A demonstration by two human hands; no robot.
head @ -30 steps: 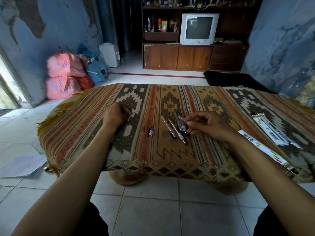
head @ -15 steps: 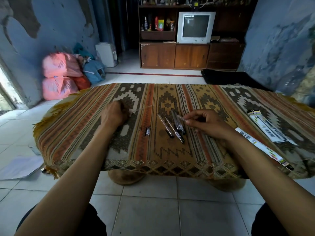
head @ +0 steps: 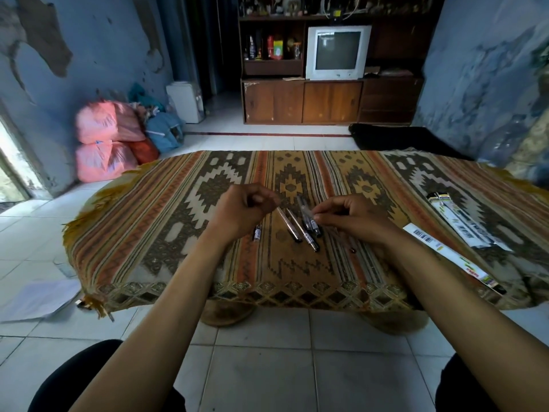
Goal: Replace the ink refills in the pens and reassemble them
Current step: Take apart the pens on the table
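I had both hands curled above the cloth. The left hand [head: 243, 208] seemingly pinched something thin; the right hand [head: 349, 217] pinched a clear pen barrel [head: 306, 212]. The other pens [head: 297, 227] lay between them, long axes running away from me, nearer the right. No labels were legible.

Four pens [head: 300, 226]; one cap [head: 257, 233]; two refill packs [head: 457, 224]; two hands [head: 242, 211].

Woven matt cloth [head: 178, 209]; clear glossy plastic pens [head: 306, 215]; wood cabinet [head: 303, 102].
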